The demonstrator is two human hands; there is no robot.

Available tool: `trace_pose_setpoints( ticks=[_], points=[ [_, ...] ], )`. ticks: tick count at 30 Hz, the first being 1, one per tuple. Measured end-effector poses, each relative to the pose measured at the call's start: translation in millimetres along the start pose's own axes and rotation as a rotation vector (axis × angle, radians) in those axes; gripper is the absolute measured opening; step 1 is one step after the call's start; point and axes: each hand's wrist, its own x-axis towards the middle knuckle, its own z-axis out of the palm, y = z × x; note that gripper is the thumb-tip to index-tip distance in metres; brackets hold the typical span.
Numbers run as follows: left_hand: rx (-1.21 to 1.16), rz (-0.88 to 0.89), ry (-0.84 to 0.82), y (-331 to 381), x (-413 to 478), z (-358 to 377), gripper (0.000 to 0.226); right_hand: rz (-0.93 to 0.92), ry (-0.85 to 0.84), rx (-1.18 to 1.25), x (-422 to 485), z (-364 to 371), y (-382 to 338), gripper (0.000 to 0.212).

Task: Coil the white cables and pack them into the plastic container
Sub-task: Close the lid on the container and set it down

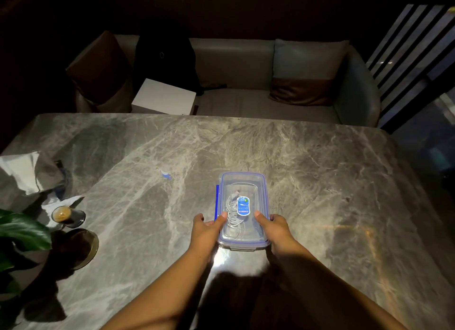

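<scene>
A clear plastic container (242, 179) with a blue-rimmed lid and a blue oval sticker sits on the marble table (307, 172), a little right of centre and near me. Coiled white cables (231, 206) lie inside it, seen through the lid. My left hand (206, 227) grips the container's left side, thumb pressed on the lid. On the opposite side my right hand (275, 227) holds the right edge the same way. A blue side clip (217, 201) stands out on the left edge.
A small blue-and-white scrap (166, 175) lies left of the container. At the far left are a crumpled bag (27, 172), a drink glass (64, 215), a dark round plate (82, 247) and plant leaves (22, 231). A sofa with cushions and a white box (164, 97) stands behind the table.
</scene>
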Motion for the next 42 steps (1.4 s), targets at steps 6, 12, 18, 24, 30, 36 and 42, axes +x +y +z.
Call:
trace_pose_setpoints(
  ticks=[6,12,18,24,30,36,42],
  points=[
    [0.132,0.032,0.013,-1,11,-4,0.077,0.011,0.003,0.011,-2,1,2,0.037],
    [0.239,0.124,0.072,-5,8,-3,0.037,-0.025,0.036,-0.028,-2,-2,5,0.045],
    [0.335,0.245,0.143,-1,-5,-1,0.073,-0.202,0.147,-0.247,-21,-8,2,0.032],
    [0.404,0.361,0.094,-8,-3,-6,0.043,-0.395,0.175,-0.436,-34,-5,9,0.028],
    [0.458,0.484,-0.028,-18,-2,-10,0.050,-0.450,0.123,-0.454,-39,-1,16,0.046],
    [0.525,0.495,0.010,-18,-2,-7,0.049,-0.426,0.128,-0.460,-35,1,20,0.050],
    [0.617,0.528,0.043,-15,-5,-5,0.048,-0.415,0.149,-0.452,-26,5,29,0.058]
  ],
)
